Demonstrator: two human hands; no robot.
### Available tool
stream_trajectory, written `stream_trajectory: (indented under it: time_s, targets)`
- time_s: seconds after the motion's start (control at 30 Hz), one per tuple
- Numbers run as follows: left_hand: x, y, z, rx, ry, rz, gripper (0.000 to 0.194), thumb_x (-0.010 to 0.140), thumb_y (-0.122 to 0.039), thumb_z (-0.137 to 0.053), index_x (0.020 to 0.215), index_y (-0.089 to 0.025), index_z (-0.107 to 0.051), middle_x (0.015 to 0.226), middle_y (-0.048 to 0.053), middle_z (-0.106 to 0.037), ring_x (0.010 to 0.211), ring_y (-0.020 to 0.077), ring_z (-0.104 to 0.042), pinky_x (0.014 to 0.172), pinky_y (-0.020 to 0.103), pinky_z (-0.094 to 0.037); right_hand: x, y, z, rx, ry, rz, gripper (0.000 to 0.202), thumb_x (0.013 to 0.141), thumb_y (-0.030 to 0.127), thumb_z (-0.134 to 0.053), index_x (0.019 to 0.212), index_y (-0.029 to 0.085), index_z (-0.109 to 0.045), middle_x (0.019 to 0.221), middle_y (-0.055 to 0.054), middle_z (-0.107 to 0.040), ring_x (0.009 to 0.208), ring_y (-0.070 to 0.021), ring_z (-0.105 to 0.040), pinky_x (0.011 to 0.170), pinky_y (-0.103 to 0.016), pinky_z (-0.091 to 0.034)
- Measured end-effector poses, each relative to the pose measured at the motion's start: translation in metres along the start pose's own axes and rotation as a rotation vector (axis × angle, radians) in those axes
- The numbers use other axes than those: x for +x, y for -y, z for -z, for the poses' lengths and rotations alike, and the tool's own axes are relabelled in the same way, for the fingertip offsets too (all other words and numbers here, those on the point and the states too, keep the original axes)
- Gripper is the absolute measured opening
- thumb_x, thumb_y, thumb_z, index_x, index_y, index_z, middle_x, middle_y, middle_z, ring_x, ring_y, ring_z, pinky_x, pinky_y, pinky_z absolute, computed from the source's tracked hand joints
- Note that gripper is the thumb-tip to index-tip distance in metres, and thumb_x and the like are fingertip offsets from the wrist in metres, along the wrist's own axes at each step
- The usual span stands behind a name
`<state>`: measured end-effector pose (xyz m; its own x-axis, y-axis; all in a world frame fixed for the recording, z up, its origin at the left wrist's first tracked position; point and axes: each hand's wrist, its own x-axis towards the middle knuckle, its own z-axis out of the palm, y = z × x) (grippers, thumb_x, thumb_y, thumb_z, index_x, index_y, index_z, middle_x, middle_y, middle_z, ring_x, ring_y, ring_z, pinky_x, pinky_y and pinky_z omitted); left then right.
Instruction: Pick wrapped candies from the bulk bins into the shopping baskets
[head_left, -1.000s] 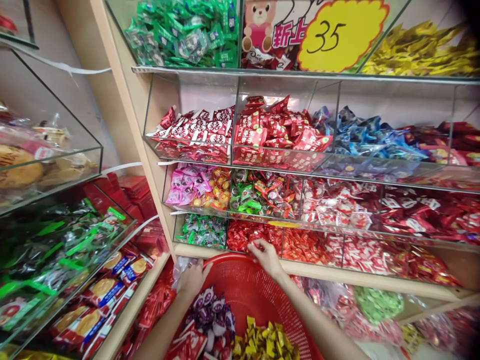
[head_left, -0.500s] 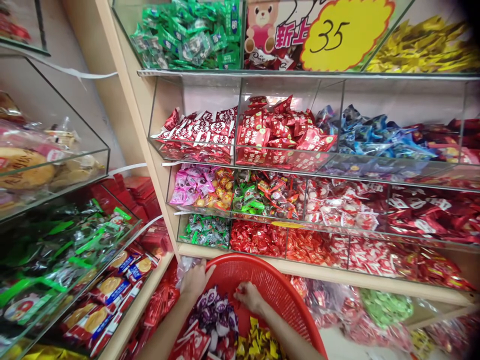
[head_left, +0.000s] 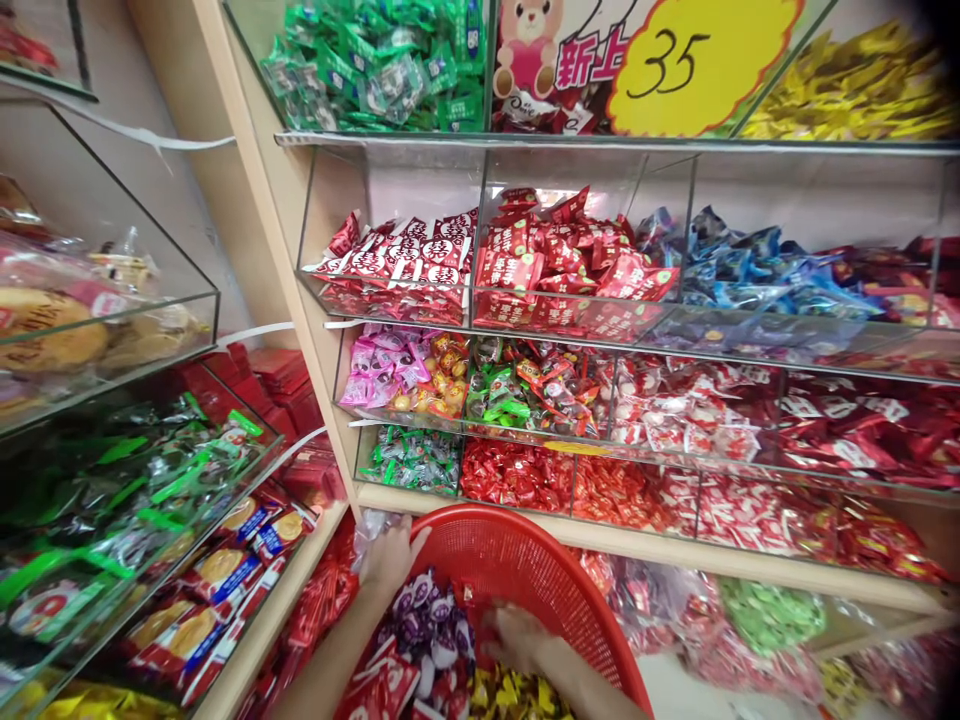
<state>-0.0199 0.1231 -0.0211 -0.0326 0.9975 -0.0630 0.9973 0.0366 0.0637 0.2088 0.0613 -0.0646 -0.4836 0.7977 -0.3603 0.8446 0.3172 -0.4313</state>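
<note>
My left hand (head_left: pixel 388 562) is closed over the left rim of a red plastic basket (head_left: pixel 600 610), its thumb toward the inside; the other fingers are partly hidden. Beside it is a crumpled clear plastic bag (head_left: pixel 370 532). Inside the basket, my right hand (head_left: pixel 517 638) is blurred, its fingers loosely apart with nothing visible in them. A small red-wrapped candy (head_left: pixel 469 592) lies by the far inner wall. Purple-and-white wrapped candies (head_left: pixel 431 625), red-and-white packets (head_left: pixel 382 685) and gold-wrapped candies (head_left: pixel 521 693) lie in separate heaps in the basket.
Ahead, clear shelf bins hold red packets (head_left: pixel 570 255), blue packets (head_left: pixel 772 270), red candies (head_left: pixel 517 475) and green candies (head_left: pixel 412 460). A wooden ledge (head_left: pixel 712 550) runs behind the basket. Bagged candies (head_left: pixel 772 615) lie below it. Left bins hold cookie packets (head_left: pixel 217 575).
My right hand has moved right and slightly down, away from the basket's far wall, leaving a small red-wrapped candy in view there. My left hand stays on the rim.
</note>
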Motion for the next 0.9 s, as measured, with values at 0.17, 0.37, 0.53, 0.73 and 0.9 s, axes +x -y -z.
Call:
stream_trajectory:
  time_s: [0.17, 0.37, 0.53, 0.73, 0.9]
  targets:
    - [-0.001, 0.0, 0.001, 0.006, 0.003, -0.007, 0.06, 0.083, -0.056, -0.013, 0.109, -0.015, -0.05, 0.081, 0.014, -0.066, 0.078, 0.028, -0.064, 0.066, 0.038, -0.046, -0.028, 0.017, 0.0, -0.224, 0.131, -0.158, 0.046, 0.079, 0.044, -0.04, 0.09, 0.01, -0.068, 0.089, -0.022, -0.066, 0.088, -0.0351, -0.062, 0.073, -0.045, -0.047]
    - [-0.001, 0.0, 0.0, 0.002, -0.014, -0.004, 0.059, 0.083, -0.056, -0.013, 0.107, -0.016, -0.05, 0.084, 0.014, -0.066, 0.076, 0.0265, -0.064, 0.065, 0.036, -0.046, -0.028, 0.02, 0.013, -0.238, 0.033, -0.187, 0.047, 0.082, 0.045, -0.038, 0.088, 0.01, -0.068, 0.089, -0.022, -0.066, 0.09, -0.0339, -0.061, 0.075, -0.044, -0.046]
    - [0.0, 0.0, 0.0, 0.003, -0.044, -0.015, 0.058, 0.084, -0.054, -0.014, 0.109, -0.015, -0.049, 0.086, 0.014, -0.066, 0.076, 0.0266, -0.064, 0.063, 0.036, -0.047, -0.011, 0.02, 0.067, -0.143, -0.337, -0.052, 0.032, 0.087, 0.035, -0.033, 0.096, 0.017, -0.059, 0.091, -0.011, -0.065, 0.085, -0.0224, -0.062, 0.073, -0.031, -0.045]
    - [-0.002, 0.0, 0.003, -0.004, -0.038, -0.023, 0.056, 0.085, -0.051, -0.014, 0.108, -0.014, -0.05, 0.081, 0.015, -0.066, 0.077, 0.026, -0.064, 0.064, 0.035, -0.046, 0.027, 0.001, 0.134, -0.146, -0.694, -0.16, 0.035, 0.083, 0.025, -0.039, 0.117, 0.022, -0.044, 0.112, -0.01, -0.05, 0.095, -0.0182, -0.054, 0.074, -0.026, -0.042]
    - [-0.002, 0.0, 0.003, -0.005, -0.02, -0.01, 0.056, 0.085, -0.05, -0.014, 0.109, -0.015, -0.05, 0.08, 0.015, -0.066, 0.078, 0.0265, -0.064, 0.064, 0.036, -0.046, 0.058, -0.023, 0.147, -0.253, -0.582, -0.307, 0.06, 0.075, 0.025, -0.053, 0.131, 0.026, -0.031, 0.13, -0.014, -0.034, 0.112, -0.028, -0.04, 0.083, -0.036, -0.04]
